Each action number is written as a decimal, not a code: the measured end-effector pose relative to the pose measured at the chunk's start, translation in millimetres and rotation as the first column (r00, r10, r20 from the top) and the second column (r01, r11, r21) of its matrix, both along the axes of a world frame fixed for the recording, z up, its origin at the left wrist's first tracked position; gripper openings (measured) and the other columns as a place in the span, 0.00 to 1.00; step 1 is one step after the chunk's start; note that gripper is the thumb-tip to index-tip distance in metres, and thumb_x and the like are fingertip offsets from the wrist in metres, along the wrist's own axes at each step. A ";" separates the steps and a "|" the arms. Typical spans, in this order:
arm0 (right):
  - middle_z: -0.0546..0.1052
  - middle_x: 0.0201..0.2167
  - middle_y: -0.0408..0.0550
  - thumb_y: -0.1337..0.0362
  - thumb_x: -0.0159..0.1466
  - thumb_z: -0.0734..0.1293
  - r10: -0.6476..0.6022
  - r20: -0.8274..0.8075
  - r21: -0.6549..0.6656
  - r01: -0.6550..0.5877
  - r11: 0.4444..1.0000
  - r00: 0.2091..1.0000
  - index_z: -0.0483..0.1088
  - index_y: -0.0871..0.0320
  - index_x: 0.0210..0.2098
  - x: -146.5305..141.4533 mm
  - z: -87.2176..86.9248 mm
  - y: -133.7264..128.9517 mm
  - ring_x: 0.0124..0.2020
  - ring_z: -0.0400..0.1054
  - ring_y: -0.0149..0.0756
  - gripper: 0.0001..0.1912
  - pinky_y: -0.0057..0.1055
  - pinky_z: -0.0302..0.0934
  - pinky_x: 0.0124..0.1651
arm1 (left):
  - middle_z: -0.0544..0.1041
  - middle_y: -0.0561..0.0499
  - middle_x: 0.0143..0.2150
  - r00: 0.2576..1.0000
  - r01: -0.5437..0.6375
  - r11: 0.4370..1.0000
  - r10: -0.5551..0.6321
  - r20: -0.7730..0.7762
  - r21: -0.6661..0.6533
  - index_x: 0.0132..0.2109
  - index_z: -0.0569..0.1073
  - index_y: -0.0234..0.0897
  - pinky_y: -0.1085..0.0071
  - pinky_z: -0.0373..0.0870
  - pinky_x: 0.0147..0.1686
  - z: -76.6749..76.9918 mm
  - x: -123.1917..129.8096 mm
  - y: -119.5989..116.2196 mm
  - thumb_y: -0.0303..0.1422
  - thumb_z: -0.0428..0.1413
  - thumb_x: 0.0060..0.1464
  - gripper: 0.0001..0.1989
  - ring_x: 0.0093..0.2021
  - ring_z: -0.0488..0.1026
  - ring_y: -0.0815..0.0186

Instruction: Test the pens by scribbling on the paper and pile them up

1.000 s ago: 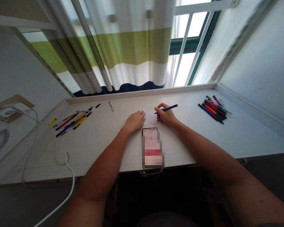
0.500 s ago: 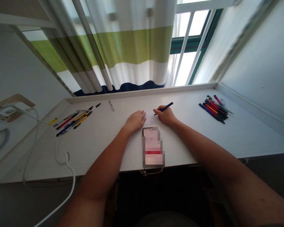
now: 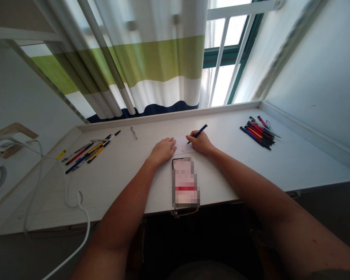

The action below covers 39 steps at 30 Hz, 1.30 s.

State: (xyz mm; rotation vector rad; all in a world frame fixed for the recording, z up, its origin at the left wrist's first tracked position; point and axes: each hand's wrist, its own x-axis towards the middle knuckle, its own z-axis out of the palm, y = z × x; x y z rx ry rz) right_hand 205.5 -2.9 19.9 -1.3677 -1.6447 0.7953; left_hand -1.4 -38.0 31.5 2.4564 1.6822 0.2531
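A small white sheet of paper with faint marks lies on the white desk. My left hand rests flat at its left edge, fingers stretched out. In my right hand a blue pen is pinched, slanting up to the right, with its tip down at the paper; whether it touches cannot be made out. Just in front of the paper lies a phone, its screen lit but blurred into blocks.
Several pens lie spread at the left, and a bundle of pens is heaped at the right. One clear pen lies alone towards the back. A white cable hangs over the desk's front left edge. Curtains hang behind.
The whole view has shifted slightly, so the desk things appear a little further left. My right hand still holds the pen over the paper, and the left hand stays on its edge.
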 end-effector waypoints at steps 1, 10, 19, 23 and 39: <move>0.63 0.14 0.37 0.61 0.62 0.67 -0.017 0.007 0.029 0.017 0.999 1.000 0.64 0.55 0.19 2.0 0.2 1.4 0.21 0.59 0.30 0.17 0.30 0.56 0.30 | 0.67 0.42 0.73 1.000 0.000 1.000 0.000 0.005 0.003 0.69 0.71 0.37 0.56 0.58 0.72 -0.4 -0.5 0.3 0.37 0.49 0.71 0.24 0.74 0.62 0.53; 0.67 0.17 0.35 0.64 0.57 0.68 -0.072 -0.155 -0.045 0.065 0.997 0.985 0.62 0.58 0.65 33.3 11.1 3.9 0.16 0.63 0.37 0.36 0.30 0.57 0.20 | 0.70 0.41 0.70 0.997 0.012 0.999 -0.016 0.080 0.046 0.67 0.72 0.36 0.55 0.60 0.71 -9.5 -2.4 5.1 0.37 0.50 0.70 0.23 0.72 0.64 0.53; 0.69 0.21 0.34 0.56 0.63 0.68 0.074 -0.243 0.084 -0.055 0.995 0.967 0.58 0.53 0.58 13.0 9.2 -8.5 0.18 0.65 0.34 0.26 0.29 0.62 0.21 | 0.77 0.39 0.63 0.915 0.032 0.987 -0.091 0.392 0.155 0.65 0.73 0.34 0.54 0.66 0.67 -2.5 9.7 0.2 0.41 0.53 0.69 0.24 0.65 0.71 0.53; 0.71 0.30 0.34 0.44 0.60 0.73 0.035 -0.442 0.109 0.015 0.994 0.896 0.52 0.49 0.52 0.6 15.6 -17.4 0.17 0.66 0.30 0.33 0.29 0.65 0.18 | 0.84 0.43 0.50 0.784 0.104 0.993 -0.111 0.611 0.047 0.59 0.78 0.36 0.60 0.75 0.55 7.9 24.3 -9.4 0.43 0.57 0.66 0.20 0.51 0.80 0.57; 0.81 0.31 0.49 0.62 0.66 0.69 -0.188 0.442 0.175 0.121 0.977 0.877 0.81 0.59 0.34 180.4 22.9 -87.8 0.32 0.72 0.38 0.09 0.32 0.62 0.39 | 0.83 0.47 0.51 0.730 0.681 0.712 -0.680 -0.074 0.170 0.50 0.81 0.40 0.61 0.67 0.58 38.9 197.3 65.1 0.30 0.52 0.69 0.13 0.52 0.78 0.57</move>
